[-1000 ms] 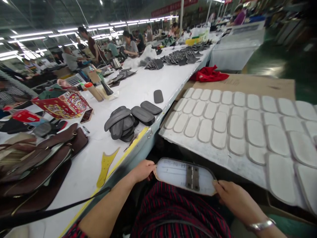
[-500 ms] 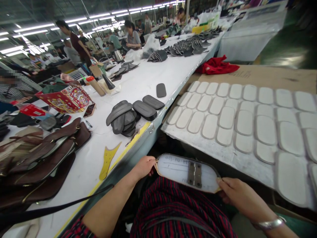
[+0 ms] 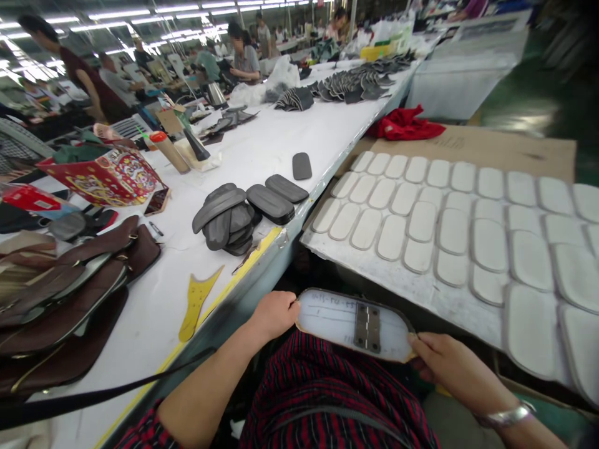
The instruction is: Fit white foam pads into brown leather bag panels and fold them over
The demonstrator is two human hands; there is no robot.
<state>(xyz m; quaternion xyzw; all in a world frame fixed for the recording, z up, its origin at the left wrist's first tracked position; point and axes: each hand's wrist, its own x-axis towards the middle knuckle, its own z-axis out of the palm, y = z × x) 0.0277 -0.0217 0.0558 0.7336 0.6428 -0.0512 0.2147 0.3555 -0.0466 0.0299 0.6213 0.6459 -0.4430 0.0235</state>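
Above my lap I hold an oval, whitish translucent plastic template [image 3: 327, 320] with a dark metal hinge [image 3: 367, 328] fixed on its right half. Handwritten marks and lines run across its face. My left hand [image 3: 275, 315] pinches its left end between thumb and fingers. At the opposite end my right hand [image 3: 433, 357] grips the edge, its thumb on top and its other fingers mostly underneath. Whether another piece lies inside or beneath the template cannot be seen.
Right of me, a board [image 3: 322, 249] carries rows of pale oval pieces [image 3: 457, 232]. On the white table lie stacked dark grey oval pieces [image 3: 269, 204], a yellow template [image 3: 199, 302] and brown leather bags [image 3: 93, 293]. A red cloth [image 3: 407, 123] lies farther back. Other people work in the distance.
The camera view has shifted slightly, so the table things appear a little farther left. My left fingers have closed more over the template's left end; both hands still hold it.
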